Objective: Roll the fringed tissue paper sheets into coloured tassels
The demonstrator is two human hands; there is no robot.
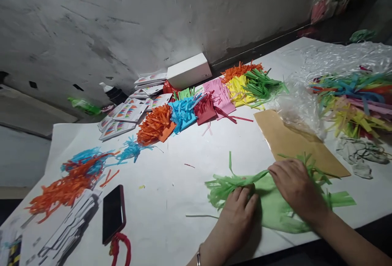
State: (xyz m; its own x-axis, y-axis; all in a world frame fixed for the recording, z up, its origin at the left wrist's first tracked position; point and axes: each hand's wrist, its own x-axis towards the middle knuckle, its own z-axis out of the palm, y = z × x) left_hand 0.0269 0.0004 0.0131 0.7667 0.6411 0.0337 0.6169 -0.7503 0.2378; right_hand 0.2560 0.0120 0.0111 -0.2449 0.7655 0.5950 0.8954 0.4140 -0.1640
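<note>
Light green fringed paper (272, 207), cut into thin strips and partly bunched, near the front edge of the table (171, 184). Left hand (237, 213) closed on the bunched strips; right hand (294, 186) pressing flat, fingers pinching the twisted part.

Dim, uneven light; the white paper-covered table (171, 184) shows brightest beyond the hands, with soft shadows under them; edges bend, corners darken.
</note>
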